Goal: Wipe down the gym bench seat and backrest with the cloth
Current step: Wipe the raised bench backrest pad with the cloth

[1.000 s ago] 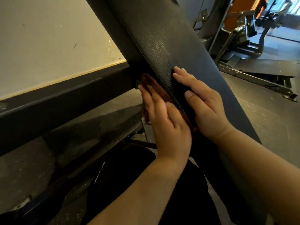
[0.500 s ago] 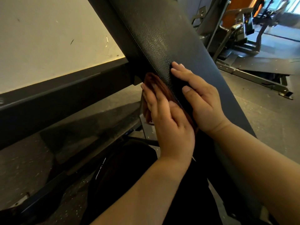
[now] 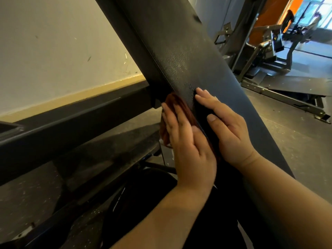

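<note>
Against the side edge of the black textured vinyl backrest (image 3: 179, 51): rust-brown cloth (image 3: 177, 106), likely light and limp, best pinned flat; left hand (image 3: 190, 151) is pressing it, right hand (image 3: 228, 133) is bracing alongside, both grips wide.

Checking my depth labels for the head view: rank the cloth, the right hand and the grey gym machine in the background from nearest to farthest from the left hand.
1. cloth: directly under the left hand, pressed to the pad's side edge.
2. right hand: just to the right, flat on the backrest face.
3. gym machine: far off at upper right, across the floor.
</note>
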Demonstrator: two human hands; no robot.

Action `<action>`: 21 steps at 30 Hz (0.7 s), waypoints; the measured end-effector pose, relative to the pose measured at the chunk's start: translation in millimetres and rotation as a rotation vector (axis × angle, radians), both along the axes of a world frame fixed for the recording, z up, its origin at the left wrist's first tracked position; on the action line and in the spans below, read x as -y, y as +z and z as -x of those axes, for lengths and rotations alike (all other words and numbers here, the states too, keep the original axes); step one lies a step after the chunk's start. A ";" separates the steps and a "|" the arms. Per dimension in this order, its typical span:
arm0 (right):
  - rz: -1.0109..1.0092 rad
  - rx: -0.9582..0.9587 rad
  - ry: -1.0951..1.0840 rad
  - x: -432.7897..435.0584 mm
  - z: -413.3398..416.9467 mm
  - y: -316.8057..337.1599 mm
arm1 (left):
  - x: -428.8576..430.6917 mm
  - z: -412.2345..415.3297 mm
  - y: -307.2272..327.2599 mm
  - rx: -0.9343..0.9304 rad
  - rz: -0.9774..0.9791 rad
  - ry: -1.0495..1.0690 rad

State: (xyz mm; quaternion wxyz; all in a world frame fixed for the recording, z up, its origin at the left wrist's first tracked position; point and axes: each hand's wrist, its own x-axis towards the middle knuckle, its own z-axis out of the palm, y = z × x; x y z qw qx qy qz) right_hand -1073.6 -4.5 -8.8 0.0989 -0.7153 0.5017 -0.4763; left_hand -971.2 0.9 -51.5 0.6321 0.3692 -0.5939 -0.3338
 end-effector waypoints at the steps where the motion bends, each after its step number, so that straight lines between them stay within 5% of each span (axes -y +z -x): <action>1: -0.001 0.003 0.000 -0.6 -0.2 0.3 | -14.1 3.0 -5.0 0.042 -0.007 -0.021; 7: -0.025 -0.029 -0.002 -2.6 -1.4 4.6 | -31.6 20.1 -29.9 0.197 0.026 0.086; 14: -0.157 -0.304 0.053 35.0 -23.9 47.3 | 84.2 -23.0 62.8 -0.029 -0.031 0.170; 21: -0.137 -0.265 0.110 136.1 -81.0 123.1 | 183.0 -77.0 148.3 0.012 -0.023 0.228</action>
